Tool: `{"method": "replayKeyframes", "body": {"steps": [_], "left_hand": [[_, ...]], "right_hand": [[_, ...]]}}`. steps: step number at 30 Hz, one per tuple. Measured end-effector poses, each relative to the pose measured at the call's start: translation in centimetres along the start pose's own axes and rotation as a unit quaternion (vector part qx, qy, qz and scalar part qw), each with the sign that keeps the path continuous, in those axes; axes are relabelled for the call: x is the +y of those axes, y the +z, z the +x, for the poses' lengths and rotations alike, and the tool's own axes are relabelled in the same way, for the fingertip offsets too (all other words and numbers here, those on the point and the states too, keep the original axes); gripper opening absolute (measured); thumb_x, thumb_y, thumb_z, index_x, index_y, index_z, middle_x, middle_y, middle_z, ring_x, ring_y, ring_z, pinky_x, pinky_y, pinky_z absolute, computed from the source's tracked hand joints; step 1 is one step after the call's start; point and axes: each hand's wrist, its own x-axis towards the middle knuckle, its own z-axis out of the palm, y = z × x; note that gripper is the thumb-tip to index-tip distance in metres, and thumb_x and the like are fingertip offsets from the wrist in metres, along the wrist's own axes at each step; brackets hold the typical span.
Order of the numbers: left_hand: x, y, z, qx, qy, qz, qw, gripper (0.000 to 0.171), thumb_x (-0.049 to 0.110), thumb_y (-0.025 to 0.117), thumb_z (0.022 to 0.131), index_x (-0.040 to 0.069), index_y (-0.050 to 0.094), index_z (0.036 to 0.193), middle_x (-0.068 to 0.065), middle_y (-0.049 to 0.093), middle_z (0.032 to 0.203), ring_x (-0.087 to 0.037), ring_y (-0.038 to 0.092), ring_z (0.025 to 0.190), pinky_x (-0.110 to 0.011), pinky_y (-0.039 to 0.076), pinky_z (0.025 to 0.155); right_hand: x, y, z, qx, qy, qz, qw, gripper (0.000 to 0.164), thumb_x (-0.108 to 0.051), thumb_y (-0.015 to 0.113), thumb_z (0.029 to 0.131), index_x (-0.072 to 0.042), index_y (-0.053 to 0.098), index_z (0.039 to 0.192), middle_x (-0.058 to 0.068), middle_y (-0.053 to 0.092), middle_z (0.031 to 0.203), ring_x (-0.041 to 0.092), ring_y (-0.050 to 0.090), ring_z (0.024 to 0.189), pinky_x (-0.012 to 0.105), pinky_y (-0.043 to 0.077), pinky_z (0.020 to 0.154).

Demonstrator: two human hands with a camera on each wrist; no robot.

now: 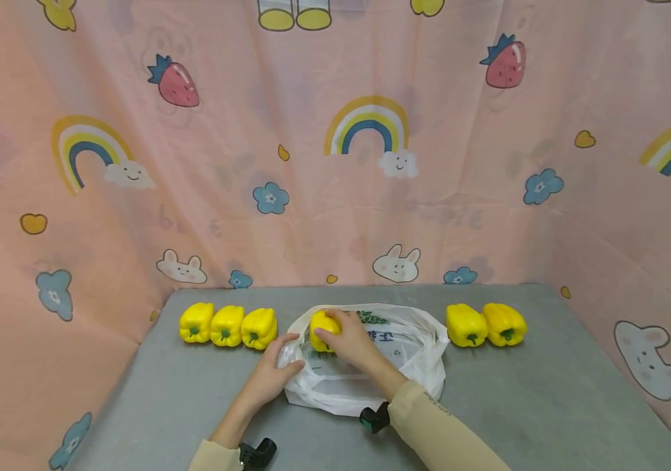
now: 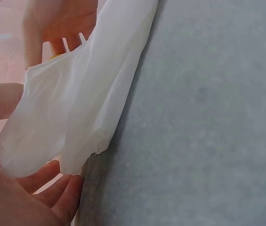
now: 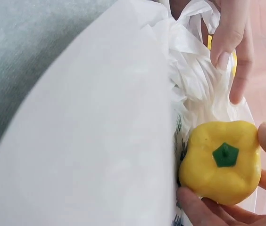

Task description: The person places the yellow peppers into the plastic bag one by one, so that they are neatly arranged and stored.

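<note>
The big thing here is how the yellow pepper (image 1: 319, 332) sits by the mouth of the white bag (image 1: 347, 392); in the head view it shows low in the frame, near the middle, over the left part of the bag's mouth — I cannot tell how deep it goes, or if it touches the plastic. It is a chunky, square sort of pepper, with no clear long way to it; in the right wrist view its green stem (image 3: 226, 155) points at the camera, and the pepper sits at the lower right.

The right hand (image 1: 354, 340) has it, so that one is nearest; its grip is pinched round the pepper, with the thumb and fingers on its sides and no gap left to fill. The left hand (image 1: 269, 374) is just left of the pepper, at the bag's left edge; its grip is spread wide, thumb apart from fingers, and it touches the bag — I cannot tell if it pinches the plastic.

Three more peppers (image 1: 227, 326) sit in a row on the gray desk (image 1: 205, 386), left of the bag; two others (image 1: 467, 325) sit side by side, right of it.
</note>
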Motion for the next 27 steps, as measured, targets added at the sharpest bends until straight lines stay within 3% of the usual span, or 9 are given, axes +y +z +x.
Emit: {"method": "replayKeyframes", "body": {"steps": [6,12,19,27], "left_hand": [[0.1,0.0,-0.1,-0.003,-0.001,0.001,1.0000,0.052,0.024,0.068,0.097,0.017,0.050,0.146,-0.018,0.036,0.157,-0.043,0.029,0.146,-0.072,0.019,0.114],[0.1,-0.1,-0.2,0.000,-0.004,-0.002,1.0000,0.052,0.022,0.068,0.098,0.017,0.050,0.146,-0.019,0.035,0.158,-0.043,0.028,0.147,-0.071,0.018,0.114],[0.3,-0.1,-0.3,0.000,-0.009,0.005,1.0000,0.051,0.023,0.067,0.098,0.018,0.050,0.146,-0.018,0.035,0.159,-0.042,0.028,0.147,-0.071,0.018,0.115],[0.4,0.1,-0.1,0.001,-0.010,0.008,0.9999,0.051,0.022,0.067,0.098,0.018,0.050,0.146,-0.016,0.036,0.159,-0.042,0.027,0.148,-0.070,0.018,0.115]], "right_hand": [[0.2,-0.3,-0.3,-0.023,0.001,0.008,1.000,0.057,-0.035,0.069,0.096,-0.013,0.053,0.146,0.020,0.050,0.136,0.032,0.058,0.113,0.052,0.052,0.097],[0.1,-0.9,-0.6,-0.034,-0.003,0.009,0.999,0.056,-0.034,0.069,0.097,-0.014,0.053,0.146,0.019,0.052,0.137,0.032,0.060,0.113,0.045,0.057,0.089],[-0.5,-3.0,-1.4,-0.036,-0.006,0.004,0.999,0.051,-0.032,0.067,0.098,-0.011,0.056,0.143,0.017,0.054,0.141,0.034,0.060,0.118,0.049,0.054,0.094],[-1.0,-5.6,-2.1,-0.035,-0.025,-0.022,0.999,0.047,-0.033,0.066,0.099,-0.006,0.061,0.137,0.020,0.061,0.132,0.033,0.061,0.114,0.050,0.054,0.092]]}}
